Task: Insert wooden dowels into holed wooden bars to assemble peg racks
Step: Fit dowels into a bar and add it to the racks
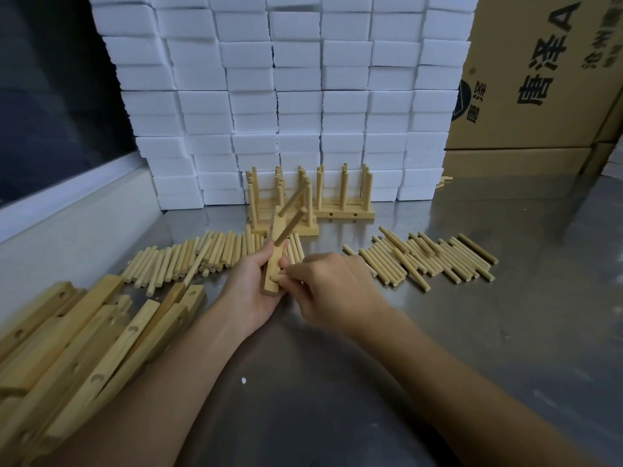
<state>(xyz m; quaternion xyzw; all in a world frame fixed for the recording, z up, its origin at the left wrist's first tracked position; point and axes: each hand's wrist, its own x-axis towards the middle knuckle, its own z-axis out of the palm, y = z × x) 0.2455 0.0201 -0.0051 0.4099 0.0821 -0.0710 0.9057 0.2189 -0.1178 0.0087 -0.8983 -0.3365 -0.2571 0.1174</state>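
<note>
1. From the head camera, we see our left hand gripping a holed bar at the desk's centre, two dowels already standing in it.
2. Our right hand pinches at the bar's near end; whatever it holds is hidden.
3. Loose dowels lie at two o'clock, spare bars at eight.

Both bare forearms reach forward, converging — left hand palm up with fingers curled round a wooden bar, right hand knuckles up — fingertips pinched at the bar's near end.
</note>
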